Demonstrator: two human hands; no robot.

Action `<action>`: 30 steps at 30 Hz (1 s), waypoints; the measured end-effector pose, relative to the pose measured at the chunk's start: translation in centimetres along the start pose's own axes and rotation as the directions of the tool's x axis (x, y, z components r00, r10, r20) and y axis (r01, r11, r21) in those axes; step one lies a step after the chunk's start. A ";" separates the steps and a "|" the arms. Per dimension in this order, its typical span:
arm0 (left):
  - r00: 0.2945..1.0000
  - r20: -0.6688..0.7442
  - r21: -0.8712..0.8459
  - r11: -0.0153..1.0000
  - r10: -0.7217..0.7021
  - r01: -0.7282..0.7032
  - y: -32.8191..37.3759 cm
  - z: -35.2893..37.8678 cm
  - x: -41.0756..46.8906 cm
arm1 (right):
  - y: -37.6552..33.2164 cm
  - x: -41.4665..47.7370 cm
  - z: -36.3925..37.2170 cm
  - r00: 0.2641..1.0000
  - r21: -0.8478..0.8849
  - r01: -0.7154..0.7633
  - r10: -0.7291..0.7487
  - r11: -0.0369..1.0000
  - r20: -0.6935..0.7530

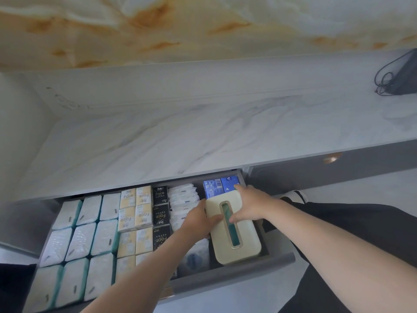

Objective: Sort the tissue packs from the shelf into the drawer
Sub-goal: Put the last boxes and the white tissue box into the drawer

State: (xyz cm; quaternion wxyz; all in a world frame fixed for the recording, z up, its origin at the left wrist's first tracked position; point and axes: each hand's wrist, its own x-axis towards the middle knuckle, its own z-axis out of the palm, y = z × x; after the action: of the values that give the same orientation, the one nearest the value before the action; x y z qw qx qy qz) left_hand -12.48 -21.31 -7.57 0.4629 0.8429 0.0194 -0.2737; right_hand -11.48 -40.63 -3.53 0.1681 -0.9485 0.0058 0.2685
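Cream plastic tissue box (234, 231), long and rounded, with a gold-trimmed slot along its lid showing teal inside, is gripped by both bare hands. The left hand (198, 220) clasps its left edge, thumb laid across the lid beside the slot. The right hand (250, 205) presses down on the far end of the lid, fingers spread, thumb reaching toward the slot. The box sits at the right end of an open grey drawer (248, 271), tilted slightly, its near end close to the drawer's front wall.

Just beyond the right hand, at the back right corner of the drawer, lie blue tissue packs (222, 185), one showing a barcode. Directly left of the left hand runs a column of clear-wrapped white packs (182, 199), continuing under the left forearm. Further left stands a column of black packs (160, 213) printed "Face", then two columns of pale yellow packs (135, 213) with the same word. Furthest left, three columns of larger white packs with teal edges (85, 236) fill the rest of the drawer.

Beyond both hands, above the drawer, stretches a white marbled shelf top (180, 136). Far to the right on it rests a dark box with a looped black cable (397, 75). Right of the right forearm is a closed grey drawer front with a copper-coloured knob (331, 157).
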 end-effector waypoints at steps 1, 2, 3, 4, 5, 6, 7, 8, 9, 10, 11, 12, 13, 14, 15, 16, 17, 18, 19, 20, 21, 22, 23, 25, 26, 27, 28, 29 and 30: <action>1.000 -0.013 0.059 0.998 0.010 -0.009 0.0 0.1 0.1 | -0.3 0.0 0.3 1.000 -0.055 0.006 -0.007 0.998 -0.017; 0.999 -0.028 0.137 0.990 0.021 -0.017 0.0 0.0 0.0 | -0.4 0.1 0.5 0.999 -0.109 0.023 -0.026 0.994 -0.026; 0.999 -0.040 0.200 0.979 0.033 -0.024 -0.1 0.0 0.1 | -0.6 0.0 0.7 0.998 -0.164 0.046 -0.050 0.985 -0.026; 0.998 -0.042 0.235 0.971 0.046 -0.035 -0.2 0.0 0.1 | -0.5 0.1 0.9 0.998 -0.209 0.060 -0.065 0.976 -0.017; 0.997 -0.034 0.246 0.968 0.063 -0.052 -0.4 0.0 0.2 | -0.2 0.2 0.9 0.998 -0.261 0.065 -0.067 0.963 -0.001; 0.996 -0.023 0.250 0.965 0.083 -0.074 -0.4 0.0 0.3 | 0.3 0.3 0.9 0.998 -0.326 0.059 -0.059 0.943 0.010; 0.994 -0.012 0.265 0.959 0.104 -0.097 -0.4 0.0 0.4 | 0.8 0.3 0.8 0.998 -0.401 0.055 -0.054 0.914 0.014; 0.992 0.003 0.296 0.947 0.130 -0.125 -0.4 0.0 0.4 | 1.3 0.4 0.8 0.998 -0.468 0.065 -0.067 0.881 0.013; 0.988 0.030 0.349 0.924 0.155 -0.155 -0.4 0.1 0.3 | 1.7 0.4 0.8 0.995 -0.516 0.092 -0.098 0.852 0.016; 0.981 0.065 0.433 0.881 0.181 -0.191 -0.5 0.2 0.2 | 1.9 0.4 0.9 0.990 -0.544 0.127 -0.137 0.830 0.023; 0.972 0.102 0.538 0.811 0.211 -0.232 -0.6 0.3 0.1 | 1.9 0.4 1.1 0.986 -0.551 0.156 -0.165 0.820 0.033; 0.961 0.136 0.637 0.722 0.241 -0.271 -0.6 0.4 0.0 | 1.7 0.5 1.4 0.982 -0.544 0.178 -0.186 0.820 0.041; 0.951 0.169 0.709 0.637 0.261 -0.301 -0.8 0.5 0.0 | 1.4 0.5 1.7 0.978 -0.529 0.196 -0.201 0.826 0.048; 0.944 0.205 0.754 0.574 0.258 -0.321 -0.9 0.6 0.1 | 1.1 0.6 2.0 0.973 -0.520 0.218 -0.226 0.826 0.048; 0.940 0.243 0.779 0.529 0.238 -0.336 -1.0 0.7 0.4 | 0.7 0.7 2.3 0.965 -0.526 0.243 -0.256 0.815 0.049; 0.935 0.279 0.802 0.483 0.218 -0.352 -1.1 0.8 0.6 | 0.5 0.8 2.7 0.957 -0.543 0.267 -0.285 0.796 0.053; 0.929 0.307 0.831 0.418 0.208 -0.368 -1.2 1.0 0.7 | 0.4 0.9 3.1 0.950 -0.560 0.286 -0.304 0.777 0.063; 0.923 0.323 0.865 0.331 0.210 -0.378 -1.3 1.1 0.9 | 0.3 1.1 3.6 0.947 -0.574 0.297 -0.310 0.763 0.079; 0.919 0.329 0.895 0.238 0.218 -0.377 -1.4 1.2 1.0 | 0.3 1.2 4.1 0.946 -0.587 0.307 -0.307 0.749 0.102; 0.917 0.328 0.916 0.160 0.228 -0.367 -1.6 1.4 1.1 | 0.2 1.3 4.5 0.943 -0.601 0.320 -0.306 0.733 0.128; 0.916 0.323 0.928 0.108 0.237 -0.356 -1.7 1.6 1.3 | 0.3 1.4 5.0 0.939 -0.619 0.335 -0.306 0.710 0.158; 0.916 0.318 0.935 0.076 0.246 -0.346 -1.8 1.8 1.4 | 0.4 1.5 5.3 0.935 -0.641 0.349 -0.302 0.684 0.187; 0.915 0.315 0.940 0.048 0.253 -0.337 -1.7 2.0 1.6 | 0.5 1.6 5.5 0.932 -0.661 0.358 -0.295 0.660 0.211; 0.913 0.305 0.949 -0.001 0.270 -0.317 -1.4 2.0 1.9 | 0.8 1.6 5.4 0.931 -0.706 0.361 -0.284 0.610 0.230; 0.914 0.298 0.952 -0.010 0.276 -0.307 -1.3 1.9 2.2 | 0.9 1.6 5.2 0.929 -0.730 0.362 -0.285 0.579 0.235; 0.917 0.291 0.953 -0.001 0.273 -0.302 -1.3 1.7 2.4 | 0.9 1.7 4.9 0.928 -0.748 0.363 -0.285 0.555 0.239; 0.919 0.287 0.953 0.018 0.268 -0.303 -1.3 1.7 2.6 | 0.9 1.8 4.7 0.929 -0.758 0.361 -0.282 0.543 0.240; 0.919 0.290 0.949 0.045 0.267 -0.312 -1.5 1.7 2.7 | 0.9 1.9 4.5 0.931 -0.764 0.356 -0.277 0.538 0.238; 0.916 0.296 0.941 0.081 0.269 -0.328 -1.6 1.9 2.8 | 0.9 2.0 4.3 0.934 -0.770 0.348 -0.274 0.535 0.232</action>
State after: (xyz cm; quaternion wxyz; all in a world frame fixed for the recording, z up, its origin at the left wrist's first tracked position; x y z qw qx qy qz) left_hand -11.42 -22.45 -10.93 -0.1491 0.9164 -0.3445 -0.1388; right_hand -12.01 -39.94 -8.27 -0.2304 -0.8953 -0.2907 0.2468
